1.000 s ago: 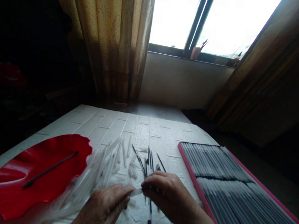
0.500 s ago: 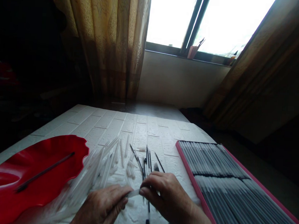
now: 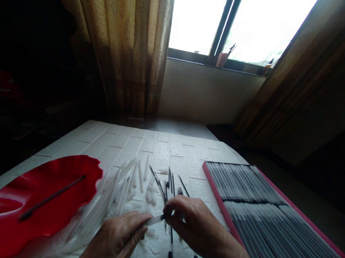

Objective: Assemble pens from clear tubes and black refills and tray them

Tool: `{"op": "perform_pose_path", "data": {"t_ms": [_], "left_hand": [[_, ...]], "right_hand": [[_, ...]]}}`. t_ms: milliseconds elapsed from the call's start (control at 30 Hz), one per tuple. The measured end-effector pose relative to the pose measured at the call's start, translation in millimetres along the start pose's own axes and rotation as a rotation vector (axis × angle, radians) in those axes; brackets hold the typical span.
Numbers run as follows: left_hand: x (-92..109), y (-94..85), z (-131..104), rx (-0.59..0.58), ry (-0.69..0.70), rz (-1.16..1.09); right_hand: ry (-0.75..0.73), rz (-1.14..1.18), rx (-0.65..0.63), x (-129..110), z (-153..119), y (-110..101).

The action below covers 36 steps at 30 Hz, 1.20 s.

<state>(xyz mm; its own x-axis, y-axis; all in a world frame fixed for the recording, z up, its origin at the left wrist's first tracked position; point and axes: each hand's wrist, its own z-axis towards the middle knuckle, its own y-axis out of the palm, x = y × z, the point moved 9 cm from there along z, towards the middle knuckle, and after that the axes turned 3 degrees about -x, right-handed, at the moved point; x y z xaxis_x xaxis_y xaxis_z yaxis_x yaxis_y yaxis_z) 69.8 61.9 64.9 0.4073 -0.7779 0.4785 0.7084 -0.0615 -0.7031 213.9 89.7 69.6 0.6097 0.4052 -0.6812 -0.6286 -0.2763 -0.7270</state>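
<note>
My left hand (image 3: 123,232) is closed around a translucent white pen barrel (image 3: 155,220), whose far end sticks out toward the right. At that end my right hand (image 3: 189,222) pinches a small dark piece between thumb and fingertips; it seems to touch the barrel, though the fingers partly cover it. Several thin black pen refills (image 3: 158,182) lie on the white table just beyond my right hand. Loose clear barrels (image 3: 125,184) and short white caps (image 3: 151,196) are heaped beyond and left of my left hand. A black-ended refill (image 3: 170,256) lies below the hands.
A red wavy-edged dish (image 3: 70,200) with one dark pen (image 3: 53,198) in it stands at the left. On the right, a pink-edged tray (image 3: 212,185) holds rows of pens (image 3: 245,183). A cup (image 3: 221,60) stands on the windowsill.
The barrel's end has come further into view as my right fingertips moved slightly right. A dark piece now shows between them at the barrel's end. My left hand has barely moved.
</note>
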Motion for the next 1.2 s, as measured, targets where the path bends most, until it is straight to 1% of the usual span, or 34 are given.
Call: {"op": "perform_pose_path", "data": {"t_ms": [100, 267, 467, 633, 733, 900, 1000, 1200], "left_hand": [[-1, 0.4, 0, -0.01, -0.007, -0.013], [-1, 1.8, 1, -0.029, -0.009, -0.003], [1, 5.4, -2, -0.046, 0.016, -0.002], [2, 5.3, -2, -0.045, 0.028, 0.016], [2, 4.4, 0, -0.039, 0.026, 0.029], [3, 1.7, 3, -0.025, 0.023, 0.024], [4, 1.7, 2, -0.024, 0.027, 0.037], [4, 2.1, 1, -0.02, 0.031, 0.067]], "right_hand": [[-0.019, -0.004, -0.001, -1, 0, 2], [-0.001, -0.009, -0.021, 0, 1, 3], [-0.021, -0.079, -0.038, -8, 1, 3], [-0.042, -0.088, -0.046, -12, 2, 4], [-0.031, -0.074, -0.055, -11, 2, 3], [0.044, 0.013, -0.059, -1, 0, 1], [0.03, 0.03, -0.057, 1, 0, 3], [0.007, -0.008, -0.047, -1, 1, 5]]}}
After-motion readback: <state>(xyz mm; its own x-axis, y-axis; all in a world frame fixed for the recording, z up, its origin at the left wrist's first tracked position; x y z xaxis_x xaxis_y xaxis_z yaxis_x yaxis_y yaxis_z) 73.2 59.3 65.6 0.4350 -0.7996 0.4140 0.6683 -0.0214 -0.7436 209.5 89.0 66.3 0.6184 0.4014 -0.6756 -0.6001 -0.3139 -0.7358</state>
